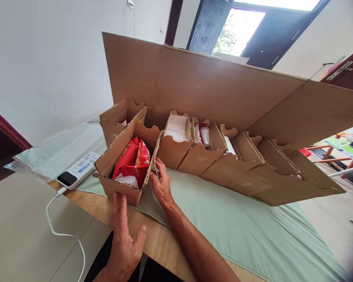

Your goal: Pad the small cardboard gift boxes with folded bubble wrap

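Observation:
A small open cardboard box [111, 160] holds red packets [132, 158] and a clear plastic bag [128, 181]. My left hand [124, 239] lies flat with its fingers stretched out, the fingertips touching the box's near bottom edge. My right hand [162, 184] is on the box's right wall, its fingers curled against the corrugated edge. The box stands on a pale green cloth [223, 223] over a wooden table [153, 239].
A row of several more open cardboard boxes [211, 156] runs to the right, backed by a large upright cardboard sheet [194, 86]. A white power bank [78, 169] with a white cable [61, 234] lies at the left beside bubble wrap [55, 150].

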Demonstrator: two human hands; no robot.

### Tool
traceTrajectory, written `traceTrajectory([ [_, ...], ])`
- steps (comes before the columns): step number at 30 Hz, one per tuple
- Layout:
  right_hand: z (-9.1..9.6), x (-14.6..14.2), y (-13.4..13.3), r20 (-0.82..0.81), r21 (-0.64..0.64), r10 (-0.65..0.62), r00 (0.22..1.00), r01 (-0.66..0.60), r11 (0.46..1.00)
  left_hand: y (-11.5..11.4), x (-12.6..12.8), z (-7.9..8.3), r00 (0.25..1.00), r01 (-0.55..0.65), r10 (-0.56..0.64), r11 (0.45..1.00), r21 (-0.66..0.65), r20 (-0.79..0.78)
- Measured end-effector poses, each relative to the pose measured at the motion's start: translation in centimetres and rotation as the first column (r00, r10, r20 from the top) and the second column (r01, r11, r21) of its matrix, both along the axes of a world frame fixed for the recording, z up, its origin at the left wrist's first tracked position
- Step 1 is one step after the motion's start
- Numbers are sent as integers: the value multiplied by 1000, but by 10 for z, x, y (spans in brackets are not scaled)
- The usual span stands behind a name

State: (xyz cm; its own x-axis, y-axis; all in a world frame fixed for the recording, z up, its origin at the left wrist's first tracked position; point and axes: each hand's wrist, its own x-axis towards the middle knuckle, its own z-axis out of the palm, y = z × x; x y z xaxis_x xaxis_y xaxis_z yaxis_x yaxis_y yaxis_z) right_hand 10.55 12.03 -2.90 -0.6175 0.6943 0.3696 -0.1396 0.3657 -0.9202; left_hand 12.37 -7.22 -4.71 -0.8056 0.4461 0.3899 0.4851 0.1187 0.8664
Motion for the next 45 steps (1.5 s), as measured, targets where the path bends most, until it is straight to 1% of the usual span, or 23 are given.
traceTrajectory([
  [3, -20, 4, 0, 74, -28, -83, 994, 86, 996, 16, -9, 3, 999, 12, -12, 1000, 5, -33],
  [7, -35, 3, -2, 83, -9, -113, 990, 114, 993, 42, -32, 4, 997, 31, -30, 999, 19, -73],
  [10, -40, 0, -3, 75, -3, -132, 988, 133, 991, 67, -52, 6, 997, 29, -28, 999, 21, -79],
  [13, -44, -1, -2, 74, -8, -144, 987, 145, 989, 94, -67, 12, 999, 26, -25, 999, 26, -41],
  [18, -47, 0, 1, 64, 4, -128, 990, 128, 992, 131, -79, 23, 997, 73, -73, 997, -1, 34],
  [22, -46, 0, 2, 55, 8, -131, 990, 131, 991, 148, -85, 25, 995, 96, -96, 994, -50, -7],
  [25, -46, -1, 2, 53, 3, -133, 990, 133, 991, 145, -93, 23, 990, 114, -119, 991, -69, -77],
  [27, -45, -2, 2, 57, -6, -128, 990, 129, 992, 133, -103, 27, 986, 102, -109, 993, -58, -128],
  [28, -45, -2, 2, 61, -12, -125, 990, 126, 992, 124, -111, 31, 985, 81, -87, 996, -43, -150],
  [29, -44, -2, 2, 65, -19, -122, 990, 123, 992, 115, -121, 37, 984, 49, -53, 998, -25, -168],
  [31, -44, -2, 2, 73, -30, -119, 990, 121, 992, 97, -149, 54, 981, -38, 41, 999, 18, -189],
  [34, -42, -2, 1, 82, -42, -117, 990, 121, 992, 80, -206, 89, 967, -184, 193, 980, 70, -167],
  [36, -41, -1, 2, 89, -47, -115, 989, 120, 992, 79, -245, 111, 956, -267, 275, 960, 88, -99],
  [37, -40, -1, 2, 92, -48, -115, 989, 119, 992, 80, -261, 121, 952, -305, 307, 947, 98, -6],
  [39, -39, -1, 2, 98, -48, -113, 989, 118, 992, 86, -285, 136, 946, -287, 267, 954, 89, 184],
  [40, -38, 0, 3, 101, -47, -113, 989, 118, 992, 90, -293, 141, 938, -252, 223, 964, 79, 265],
  [42, -38, 0, 3, 107, -43, -111, 988, 116, 992, 99, -300, 147, 922, -174, 142, 983, 56, 360],
  [43, -37, 1, 4, 111, -41, -109, 988, 115, 993, 104, -302, 149, 915, -162, 132, 986, 45, 382],
  [45, -37, 2, 4, 119, -38, -104, 987, 110, 993, 114, -302, 152, 902, -193, 167, 981, 25, 399],
])
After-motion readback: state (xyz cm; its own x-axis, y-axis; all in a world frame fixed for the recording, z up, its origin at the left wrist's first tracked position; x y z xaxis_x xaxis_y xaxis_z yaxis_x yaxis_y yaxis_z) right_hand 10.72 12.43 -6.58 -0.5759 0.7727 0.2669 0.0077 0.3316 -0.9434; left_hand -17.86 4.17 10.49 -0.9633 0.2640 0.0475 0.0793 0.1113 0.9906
